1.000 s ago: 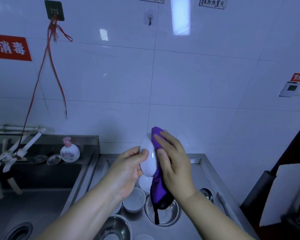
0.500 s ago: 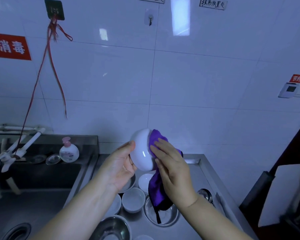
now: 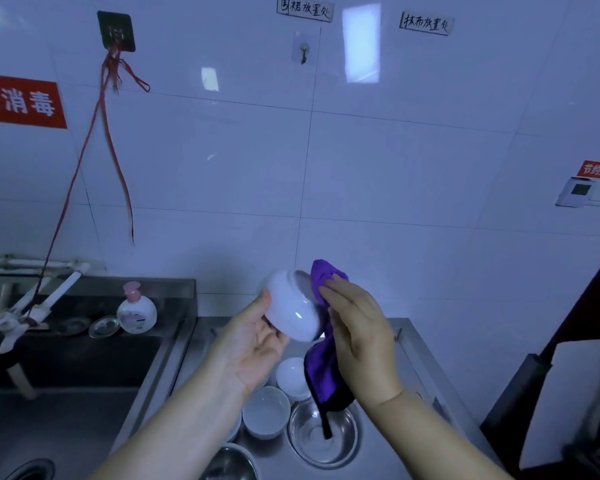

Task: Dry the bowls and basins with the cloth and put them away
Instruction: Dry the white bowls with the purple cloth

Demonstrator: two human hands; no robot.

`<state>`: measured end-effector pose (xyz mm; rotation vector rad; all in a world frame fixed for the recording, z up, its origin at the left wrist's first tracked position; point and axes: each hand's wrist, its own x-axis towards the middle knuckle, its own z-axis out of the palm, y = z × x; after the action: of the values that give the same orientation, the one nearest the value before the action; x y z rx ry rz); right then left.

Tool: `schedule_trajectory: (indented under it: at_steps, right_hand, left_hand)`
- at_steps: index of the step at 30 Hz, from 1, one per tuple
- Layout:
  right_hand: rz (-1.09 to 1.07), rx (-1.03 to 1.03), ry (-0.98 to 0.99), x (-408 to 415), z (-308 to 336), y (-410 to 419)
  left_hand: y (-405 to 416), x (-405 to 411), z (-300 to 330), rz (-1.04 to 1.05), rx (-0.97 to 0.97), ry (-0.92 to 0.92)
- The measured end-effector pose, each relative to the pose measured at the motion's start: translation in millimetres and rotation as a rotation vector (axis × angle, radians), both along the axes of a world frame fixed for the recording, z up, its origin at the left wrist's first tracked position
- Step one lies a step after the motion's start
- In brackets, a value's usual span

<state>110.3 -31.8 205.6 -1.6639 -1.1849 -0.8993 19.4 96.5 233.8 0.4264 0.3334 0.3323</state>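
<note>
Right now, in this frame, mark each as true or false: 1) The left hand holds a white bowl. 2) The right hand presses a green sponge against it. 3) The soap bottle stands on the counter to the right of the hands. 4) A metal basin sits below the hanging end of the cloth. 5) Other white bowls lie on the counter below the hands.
1) True: the left hand holds the white bowl.
2) False: the right hand presses a purple cloth against the bowl.
3) False: the soap bottle stands to the left, at the back of the sink.
4) True: the metal basin sits under the cloth's hanging end.
5) True: the other white bowls lie below the hands.
</note>
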Motion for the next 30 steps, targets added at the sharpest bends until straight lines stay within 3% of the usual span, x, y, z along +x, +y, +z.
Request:
schedule_trajectory:
  at_steps: [4, 12, 18, 24, 30]
  right_hand:
    - [0.090, -0.065, -0.201, -12, -12, 16]
    - [0.060, -0.097, -0.357, 1, -29, 9]
    - [0.123, 0.030, -0.093, 2, -30, 4]
    - [0.203, 0.183, 0.359, -3, -23, -1]
    - [0.310, 0.113, 0.575, 4, -7, -5]
  left_hand:
    - [-9, 6, -2, 0.011, -0.054, -0.056]
    - [-14, 6, -4, 0.005, -0.066, -0.014]
    - [-9, 1, -8, -0.025, -0.107, -0.069]
    - [4, -7, -14, -0.113, 0.154, -0.120]
    - [20, -15, -22, -0.138, 0.415, -0.131]
